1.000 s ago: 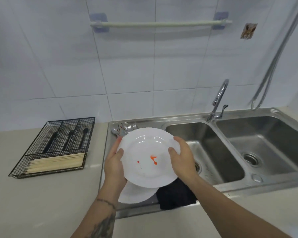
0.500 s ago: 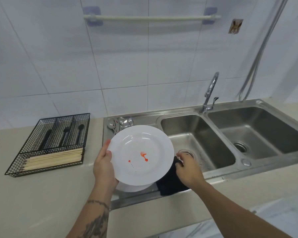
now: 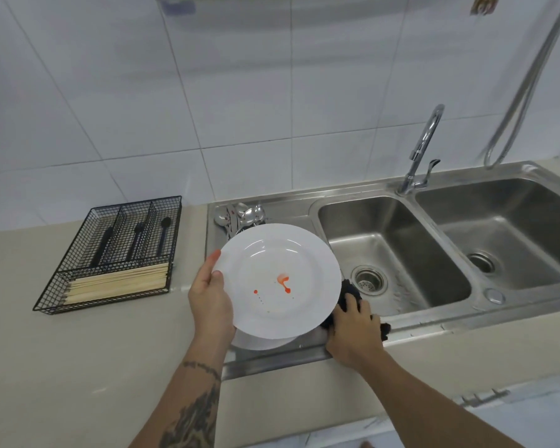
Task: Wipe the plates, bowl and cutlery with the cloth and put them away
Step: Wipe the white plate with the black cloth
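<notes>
My left hand grips the left rim of a white plate with orange-red sauce spots, held above the sink's drainboard. A second white plate lies underneath, mostly hidden. To the plate's right, my right hand curls round a dark cloth at the drainboard's front edge. Several metal spoons lie at the back of the drainboard, partly hidden by the plate. No bowl is visible.
A black wire cutlery tray with dark utensils and wooden chopsticks sits on the beige counter to the left. A double steel sink with a tap lies to the right. A hose hangs on the tiled wall at far right.
My right hand let go of the plate's right rim, dropped down to the dark cloth and closed on it. The left hand alone keeps the plate up.
</notes>
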Tool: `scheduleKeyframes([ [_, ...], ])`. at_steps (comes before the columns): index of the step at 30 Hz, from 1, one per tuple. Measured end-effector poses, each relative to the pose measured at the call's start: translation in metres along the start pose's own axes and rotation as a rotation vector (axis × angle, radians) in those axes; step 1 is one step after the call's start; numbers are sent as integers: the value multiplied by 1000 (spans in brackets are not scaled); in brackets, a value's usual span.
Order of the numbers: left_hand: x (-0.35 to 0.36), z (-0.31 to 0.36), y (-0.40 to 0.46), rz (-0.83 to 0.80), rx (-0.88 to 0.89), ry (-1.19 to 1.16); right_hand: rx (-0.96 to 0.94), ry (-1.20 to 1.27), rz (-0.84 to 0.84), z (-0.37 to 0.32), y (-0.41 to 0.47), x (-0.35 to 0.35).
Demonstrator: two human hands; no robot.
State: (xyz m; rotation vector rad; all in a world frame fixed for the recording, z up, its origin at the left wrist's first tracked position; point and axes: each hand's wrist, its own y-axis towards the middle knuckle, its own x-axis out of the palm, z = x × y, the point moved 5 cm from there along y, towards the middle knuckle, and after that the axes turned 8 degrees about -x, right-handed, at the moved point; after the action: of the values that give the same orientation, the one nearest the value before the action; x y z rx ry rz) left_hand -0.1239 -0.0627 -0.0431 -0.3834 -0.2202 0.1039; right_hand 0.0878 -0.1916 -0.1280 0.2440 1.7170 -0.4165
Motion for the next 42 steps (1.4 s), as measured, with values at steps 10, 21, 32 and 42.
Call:
scheduleKeyframes([
  [10,18,-6,0,-16,0,9,154,632,278,66,1,-55],
  [21,99,-18,-6,17,54,-9,-39,878,334,76,27,-120],
  [32,179,-3,-18,219,175,-32,-164,823,306,113,65,-120],
  [42,258,6,-39,145,368,194,-110,649,107,122,87,-93],
])
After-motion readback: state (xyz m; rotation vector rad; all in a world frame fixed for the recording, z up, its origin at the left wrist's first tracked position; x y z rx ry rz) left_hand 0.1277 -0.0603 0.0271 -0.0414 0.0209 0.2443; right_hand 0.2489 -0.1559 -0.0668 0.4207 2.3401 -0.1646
